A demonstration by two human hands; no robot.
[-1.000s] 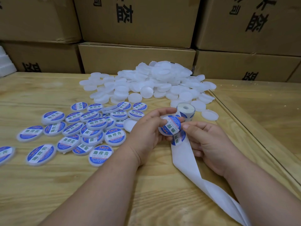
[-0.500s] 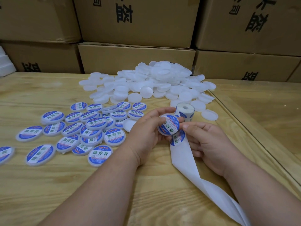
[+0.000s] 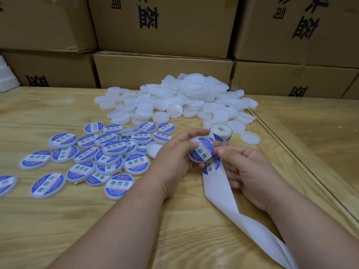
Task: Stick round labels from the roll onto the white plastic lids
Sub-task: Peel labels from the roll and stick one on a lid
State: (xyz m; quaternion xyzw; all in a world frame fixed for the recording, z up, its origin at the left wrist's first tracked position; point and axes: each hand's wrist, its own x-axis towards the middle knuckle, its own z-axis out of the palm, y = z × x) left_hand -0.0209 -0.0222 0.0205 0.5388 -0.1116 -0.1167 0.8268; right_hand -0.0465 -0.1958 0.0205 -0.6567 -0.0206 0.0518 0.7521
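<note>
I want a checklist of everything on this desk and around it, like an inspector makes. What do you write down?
Surface: light wooden table, grain showing.
Job's things: label roll standing behind the hands; empty backing strip trailing toward the near edge; next label on the strip; labelled lid in hand; pile of plain white lids at the back; finished labelled lids spread on the left.
Clutter: nothing seen.
Grippers: left hand grips the labelled lid; right hand holds the strip.
Cables: nothing seen.
Surroundings: stacked cardboard boxes behind the table; white foam block at far left.
</note>
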